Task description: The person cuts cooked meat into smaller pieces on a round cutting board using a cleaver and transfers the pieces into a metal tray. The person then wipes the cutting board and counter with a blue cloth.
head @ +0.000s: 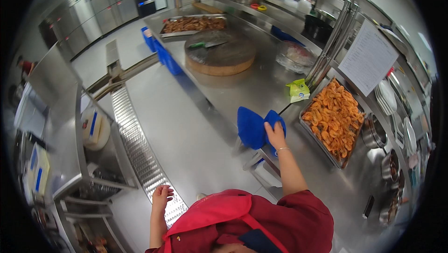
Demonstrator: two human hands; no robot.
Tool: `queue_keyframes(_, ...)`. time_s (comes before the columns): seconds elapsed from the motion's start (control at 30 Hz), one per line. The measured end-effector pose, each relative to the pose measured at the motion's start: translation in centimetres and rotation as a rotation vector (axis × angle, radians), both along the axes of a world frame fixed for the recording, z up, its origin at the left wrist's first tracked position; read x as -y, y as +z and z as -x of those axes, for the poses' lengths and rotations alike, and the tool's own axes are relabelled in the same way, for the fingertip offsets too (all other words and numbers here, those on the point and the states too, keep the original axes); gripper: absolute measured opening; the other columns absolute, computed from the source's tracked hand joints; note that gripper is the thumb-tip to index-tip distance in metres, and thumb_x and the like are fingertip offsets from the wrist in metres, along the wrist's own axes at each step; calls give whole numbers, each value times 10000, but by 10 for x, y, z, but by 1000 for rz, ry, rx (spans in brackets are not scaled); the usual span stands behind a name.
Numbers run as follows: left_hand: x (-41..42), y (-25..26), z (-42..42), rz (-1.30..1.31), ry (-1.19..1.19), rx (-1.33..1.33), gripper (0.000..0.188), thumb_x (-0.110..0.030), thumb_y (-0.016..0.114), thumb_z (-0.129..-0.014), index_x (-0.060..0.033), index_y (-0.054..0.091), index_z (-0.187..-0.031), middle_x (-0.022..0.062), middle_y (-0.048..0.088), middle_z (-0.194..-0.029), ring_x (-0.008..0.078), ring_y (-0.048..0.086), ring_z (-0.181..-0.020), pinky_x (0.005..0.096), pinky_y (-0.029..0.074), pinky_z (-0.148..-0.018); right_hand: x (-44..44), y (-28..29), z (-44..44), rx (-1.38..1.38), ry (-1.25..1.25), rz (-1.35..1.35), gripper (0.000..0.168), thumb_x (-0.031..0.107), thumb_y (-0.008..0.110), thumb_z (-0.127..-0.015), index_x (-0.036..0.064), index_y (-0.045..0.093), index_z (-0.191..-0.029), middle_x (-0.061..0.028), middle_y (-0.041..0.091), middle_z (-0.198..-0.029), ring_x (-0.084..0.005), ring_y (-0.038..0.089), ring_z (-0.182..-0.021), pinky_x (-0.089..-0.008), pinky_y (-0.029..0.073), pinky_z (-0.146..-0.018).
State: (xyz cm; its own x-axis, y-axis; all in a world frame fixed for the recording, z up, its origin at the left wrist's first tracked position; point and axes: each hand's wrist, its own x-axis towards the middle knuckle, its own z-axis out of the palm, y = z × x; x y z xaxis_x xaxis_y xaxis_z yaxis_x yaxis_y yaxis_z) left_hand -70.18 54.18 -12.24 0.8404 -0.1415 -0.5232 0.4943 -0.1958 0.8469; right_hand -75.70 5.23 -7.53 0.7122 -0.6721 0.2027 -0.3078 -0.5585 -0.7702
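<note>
My right hand (275, 134) grips a blue cloth (250, 127) at the edge of the stainless steel worktable (224, 92). Part of the cloth hangs out over the table's edge. A thin dark rod or strip (286, 108) runs from behind the cloth towards a green and white packet (298, 90); what it belongs to is hidden. To the right of this hand lies a metal tray (303, 121) heaped with cooked orange shrimp (334, 120). My left hand (162, 196) is raised over the floor with fingers loosely curled, and I see nothing in it.
A round wooden chopping block (220, 67) bears a green-handled cleaver (213, 43). Behind it sits a tray of brown food (194, 24). A plastic-wrapped bowl (295, 57) stands near the shelf post (329, 43). Metal bowls (373, 132) line the right. A floor drain grate (140, 141) runs left.
</note>
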Motion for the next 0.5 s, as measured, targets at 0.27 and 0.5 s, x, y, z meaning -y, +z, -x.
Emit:
queue_keyframes(0.27, 72, -2, -155, -24, -285, -13, 223, -209, 472, -944, -19, 555, -1026, 84, 641, -872, 138, 614, -746, 265, 505, -611, 36, -65, -102, -570, -365, 235, 580, 521, 474, -857, 5, 555, -1109, -237, 555, -1140, -390, 507, -1088, -483, 385, -928)
queue_keyframes(0.5, 149, -3, -246, -83, -349, -22, 222, -206, 473, -946, -13, 546, -1030, 96, 645, -878, 157, 627, -763, 272, 508, -607, 168, -77, -180, -491, -540, 285, 462, 403, 521, -821, -21, 574, -996, -188, 591, -1060, -341, 545, -1034, -440, 430, -876)
